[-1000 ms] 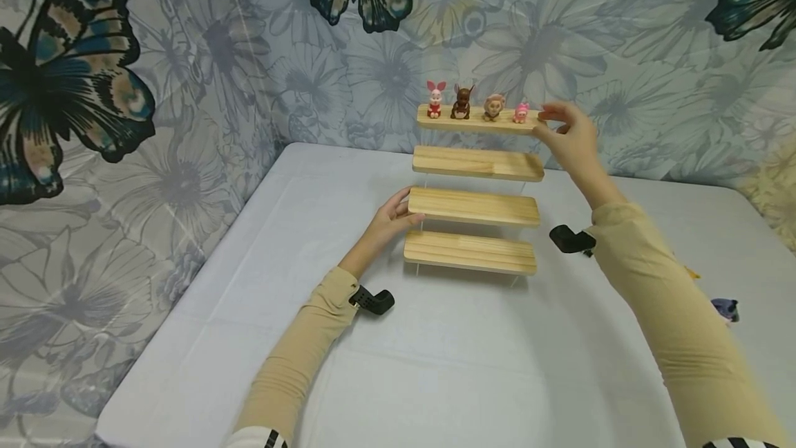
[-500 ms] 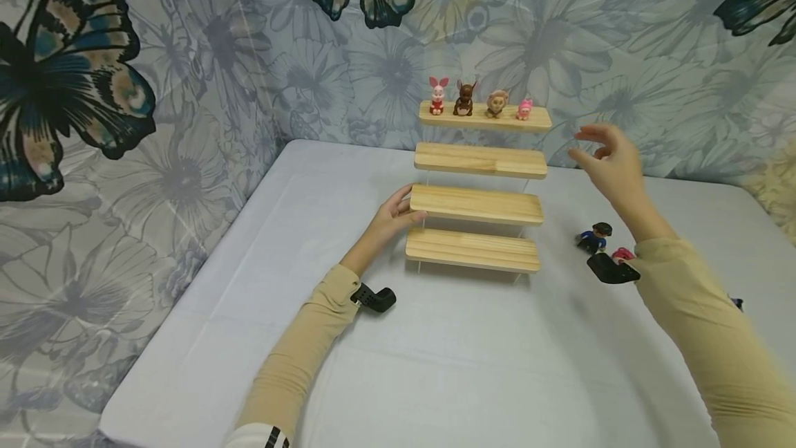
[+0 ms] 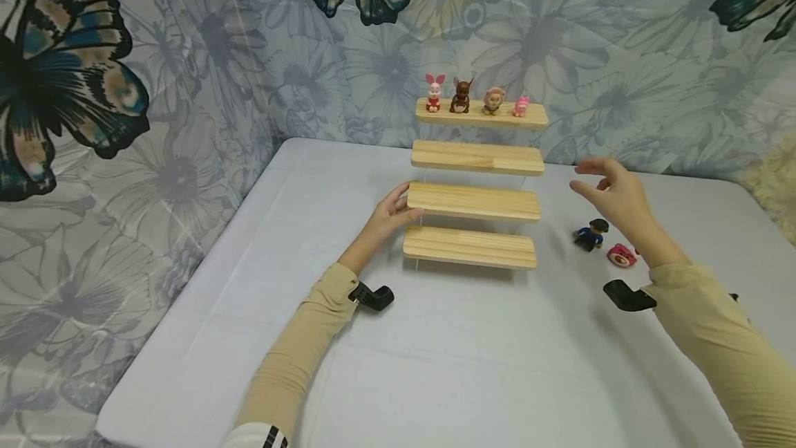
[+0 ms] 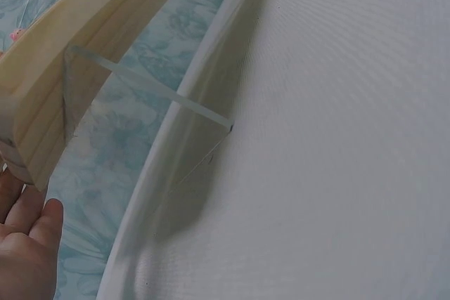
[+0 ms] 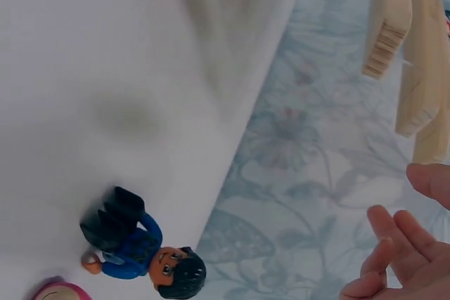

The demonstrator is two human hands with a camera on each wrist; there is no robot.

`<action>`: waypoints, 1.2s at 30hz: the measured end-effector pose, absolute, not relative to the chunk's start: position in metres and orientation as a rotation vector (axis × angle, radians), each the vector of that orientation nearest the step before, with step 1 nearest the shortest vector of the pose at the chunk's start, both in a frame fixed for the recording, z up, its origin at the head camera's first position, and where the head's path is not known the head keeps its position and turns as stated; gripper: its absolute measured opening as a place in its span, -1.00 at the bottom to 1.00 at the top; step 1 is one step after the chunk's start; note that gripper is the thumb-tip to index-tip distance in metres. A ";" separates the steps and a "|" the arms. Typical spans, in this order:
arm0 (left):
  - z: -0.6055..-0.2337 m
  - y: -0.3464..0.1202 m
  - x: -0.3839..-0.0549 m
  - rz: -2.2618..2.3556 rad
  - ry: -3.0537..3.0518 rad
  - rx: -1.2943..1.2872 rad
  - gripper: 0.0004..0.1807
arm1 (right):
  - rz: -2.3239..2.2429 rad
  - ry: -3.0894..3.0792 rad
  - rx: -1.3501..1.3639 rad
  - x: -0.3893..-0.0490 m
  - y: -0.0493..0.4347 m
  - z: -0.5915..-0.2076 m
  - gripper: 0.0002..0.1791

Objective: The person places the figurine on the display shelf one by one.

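Note:
A stepped display stand with wooden shelves on clear supports stands on the white-covered table. My left hand holds the left end of its second shelf from the bottom, thumb at the front edge and fingers behind. On the top shelf sit several small figurines: a pink-eared one, a brown one, a lion-like one and a little pink one. Right of the stand, my right hand is in the air with nothing in it, thumb and fingers apart. Below it lies a toy figure in blue with black hair.
A pink-red round toy lies beside the blue figure. A small dark thing shows partly behind the right sleeve. Patterned cloth hangs behind and left of the white table.
My right hand has let go of the top shelf's right end and moved right and down, bringing the blue figure and pink-red toy into sight. The left hand keeps its place.

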State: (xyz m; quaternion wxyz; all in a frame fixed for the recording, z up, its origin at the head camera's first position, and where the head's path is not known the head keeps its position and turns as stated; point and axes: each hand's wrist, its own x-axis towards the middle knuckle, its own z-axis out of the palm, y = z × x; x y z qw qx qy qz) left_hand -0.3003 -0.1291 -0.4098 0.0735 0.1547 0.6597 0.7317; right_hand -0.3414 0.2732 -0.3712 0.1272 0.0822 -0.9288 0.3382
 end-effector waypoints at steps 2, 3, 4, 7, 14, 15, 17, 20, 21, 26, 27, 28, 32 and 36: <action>-0.410 -0.129 -0.300 2.200 1.988 0.481 -0.27 | 0.947 -2.681 0.242 -0.370 0.300 -0.405 -0.45; -0.410 -0.129 -0.300 2.200 1.988 0.488 -0.27 | 0.930 -2.699 0.252 -0.366 0.296 -0.400 -0.43; -0.410 -0.129 -0.300 2.201 1.992 0.488 -0.26 | 0.906 -2.697 0.249 -0.360 0.291 -0.396 -0.45; -0.410 -0.130 -0.300 2.203 1.992 0.493 -0.26 | 0.916 -2.718 0.267 -0.326 0.261 -0.362 -0.46; -0.409 -0.129 -0.301 2.204 1.980 0.480 -0.27 | 0.972 -2.713 0.263 -0.299 0.244 -0.346 -0.51; -0.409 -0.129 -0.301 2.204 1.975 0.485 -0.27 | 0.963 -2.724 0.278 -0.295 0.242 -0.343 -0.50; -0.409 -0.129 -0.300 2.208 1.958 0.497 -0.27 | 0.933 -2.750 0.288 -0.289 0.240 -0.340 -0.49; -0.409 -0.129 -0.300 2.213 1.951 0.492 -0.26 | 0.907 -2.779 0.266 -0.285 0.240 -0.338 -0.51; -0.409 -0.129 -0.300 2.215 1.951 0.484 -0.26 | 0.895 -2.785 0.265 -0.285 0.241 -0.339 -0.52; -0.409 -0.129 -0.299 2.217 1.965 0.458 -0.27 | 0.841 -2.827 0.256 -0.286 0.250 -0.343 -0.54; -0.410 -0.130 -0.299 2.216 1.963 0.462 -0.28 | 0.830 -2.839 0.256 -0.286 0.252 -0.344 -0.53; -0.410 -0.129 -0.299 2.215 1.964 0.469 -0.27 | 0.825 -2.850 0.254 -0.285 0.254 -0.345 -0.52; -0.410 -0.129 -0.300 2.209 1.970 0.479 -0.27 | 0.813 -2.890 0.260 -0.285 0.263 -0.349 -0.49; -0.409 -0.129 -0.301 2.205 1.963 0.471 -0.27 | 0.808 -2.945 0.238 -0.287 0.270 -0.352 -0.43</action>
